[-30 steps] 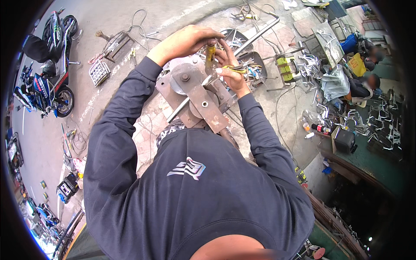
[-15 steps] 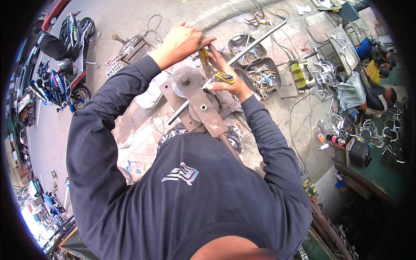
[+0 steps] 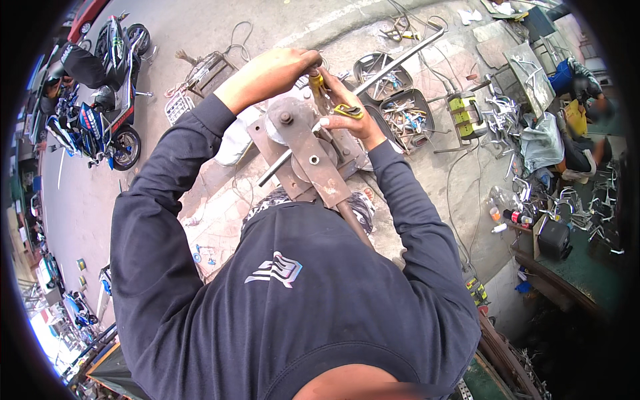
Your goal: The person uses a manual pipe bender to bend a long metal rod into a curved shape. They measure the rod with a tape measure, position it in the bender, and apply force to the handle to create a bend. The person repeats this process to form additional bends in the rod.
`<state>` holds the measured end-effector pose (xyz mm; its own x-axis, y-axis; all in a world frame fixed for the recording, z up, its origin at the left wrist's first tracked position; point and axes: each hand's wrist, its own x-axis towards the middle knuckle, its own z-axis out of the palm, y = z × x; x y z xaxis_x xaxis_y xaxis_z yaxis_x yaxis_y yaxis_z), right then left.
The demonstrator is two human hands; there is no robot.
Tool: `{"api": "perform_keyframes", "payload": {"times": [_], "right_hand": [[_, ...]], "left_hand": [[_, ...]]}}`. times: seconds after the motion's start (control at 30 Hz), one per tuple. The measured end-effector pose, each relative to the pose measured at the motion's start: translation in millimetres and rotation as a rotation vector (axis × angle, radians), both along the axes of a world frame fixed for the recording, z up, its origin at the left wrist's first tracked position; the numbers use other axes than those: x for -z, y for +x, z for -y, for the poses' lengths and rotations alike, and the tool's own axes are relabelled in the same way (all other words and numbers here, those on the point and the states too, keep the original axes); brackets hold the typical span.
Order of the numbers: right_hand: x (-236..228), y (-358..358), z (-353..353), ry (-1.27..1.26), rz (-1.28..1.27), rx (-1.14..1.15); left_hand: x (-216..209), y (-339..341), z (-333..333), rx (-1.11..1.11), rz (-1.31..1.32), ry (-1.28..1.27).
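A blue motorbike (image 3: 90, 125) stands far to the left of the left grip (image 3: 283, 68). Much nearer, a heavy metal machine (image 3: 325, 181), built of thick brown plates, is just below both grips. A long metal rod (image 3: 400, 62) rises to the upper right from the right grip (image 3: 361, 128) and disappears behind it; a rod end (image 3: 275, 168) also comes out of the machine, below the left grip, but if both are one piece, I cannot tell. Well to the right of the right grip there is a green and black box (image 3: 467, 115), and nearer, a black tray (image 3: 432, 120) with many small metal parts. The left grip is curled, its fingers bent over the top of an upright yellow handle (image 3: 317, 83); how firmly it holds, I cannot tell. The right grip is half open, the thumb apart from the fingers, with a small yellow tool (image 3: 349, 111) against the palm; whether it is clasped is not clear.
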<state>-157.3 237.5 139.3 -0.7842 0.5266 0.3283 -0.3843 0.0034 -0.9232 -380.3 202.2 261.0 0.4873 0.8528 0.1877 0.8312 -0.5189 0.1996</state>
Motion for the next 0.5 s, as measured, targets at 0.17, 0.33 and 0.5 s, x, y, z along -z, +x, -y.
{"api": "perform_keyframes", "payload": {"times": [0.17,0.33,0.5], "right_hand": [[-0.7,16.4,10.4,-0.063,0.015,-0.018],[7.0,26.9,21.1,-0.090,0.033,0.085],[11.0,36.4,19.9,0.239,0.133,0.161]], "left_hand": [[-0.1,13.6,15.2,0.007,0.016,0.041],[5.9,32.3,15.3,-0.032,0.007,0.036],[6.9,37.8,15.8,0.034,0.060,0.061]]}}
